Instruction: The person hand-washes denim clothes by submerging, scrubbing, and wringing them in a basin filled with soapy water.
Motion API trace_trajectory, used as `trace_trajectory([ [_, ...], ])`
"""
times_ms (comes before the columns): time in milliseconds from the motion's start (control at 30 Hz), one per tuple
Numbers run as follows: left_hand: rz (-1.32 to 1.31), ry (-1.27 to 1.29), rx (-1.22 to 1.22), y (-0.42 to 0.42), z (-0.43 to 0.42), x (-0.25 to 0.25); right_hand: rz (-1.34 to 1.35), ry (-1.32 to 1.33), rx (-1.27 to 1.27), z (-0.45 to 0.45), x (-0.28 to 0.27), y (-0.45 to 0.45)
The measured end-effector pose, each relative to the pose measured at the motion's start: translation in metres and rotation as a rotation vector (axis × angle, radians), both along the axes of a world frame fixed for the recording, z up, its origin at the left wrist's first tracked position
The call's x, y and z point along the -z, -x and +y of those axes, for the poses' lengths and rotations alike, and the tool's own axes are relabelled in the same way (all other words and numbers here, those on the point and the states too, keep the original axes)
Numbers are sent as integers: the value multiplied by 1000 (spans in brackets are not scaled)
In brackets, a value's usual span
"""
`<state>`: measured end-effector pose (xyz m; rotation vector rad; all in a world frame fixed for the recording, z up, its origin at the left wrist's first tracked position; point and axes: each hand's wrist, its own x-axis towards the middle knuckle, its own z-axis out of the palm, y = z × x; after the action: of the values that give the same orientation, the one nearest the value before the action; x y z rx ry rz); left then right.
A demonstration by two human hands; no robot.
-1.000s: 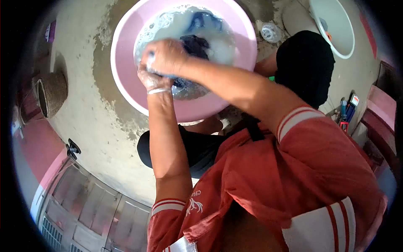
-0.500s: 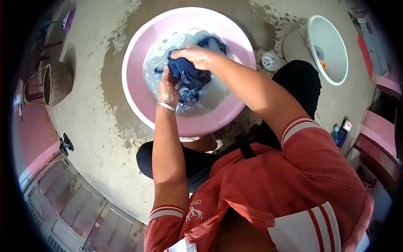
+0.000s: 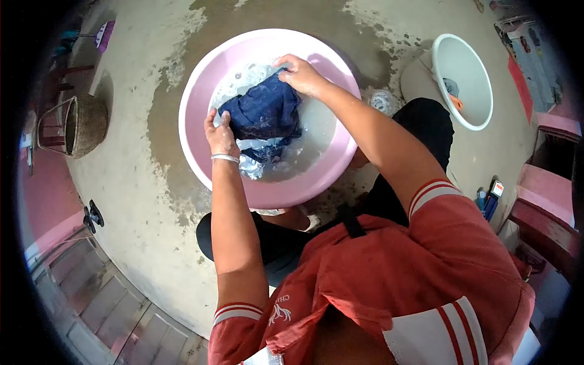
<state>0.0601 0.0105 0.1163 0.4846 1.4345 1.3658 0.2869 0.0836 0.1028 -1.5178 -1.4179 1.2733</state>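
A wet navy-blue garment [image 3: 264, 109] is spread between my hands above soapy water; its exact kind does not show. My left hand [image 3: 221, 135] pinches its left edge, thumb and fingers closed on the cloth. At the upper right corner, my right hand [image 3: 300, 74] grips the fabric between thumb and fingers. The lower part of the cloth hangs into the cloudy water [image 3: 316, 134]. All of this is inside a large pink basin [image 3: 198, 131], with suds along its far left side.
A pale bucket [image 3: 420, 79] lies tipped on the right, with an orange item inside. Beside the basin is a clear plastic object [image 3: 382, 102]. A woven basket [image 3: 90, 125] stands at left on the partly wet concrete floor [image 3: 140, 201]. Small bottles [image 3: 491, 199] are at right.
The garment was bunched between my hands and is now stretched out flat. My hands have moved apart, the left to the left and the right up and to the right.
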Motion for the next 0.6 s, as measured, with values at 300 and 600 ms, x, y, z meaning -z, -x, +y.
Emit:
trace_trajectory([
  [300, 963, 189, 565, -8, -14, -27, -735, -75, -425, -11, -23, -25],
  [600, -367, 59, 3, -16, -3, 18, 779, 225, 82, 3, 25, 36],
])
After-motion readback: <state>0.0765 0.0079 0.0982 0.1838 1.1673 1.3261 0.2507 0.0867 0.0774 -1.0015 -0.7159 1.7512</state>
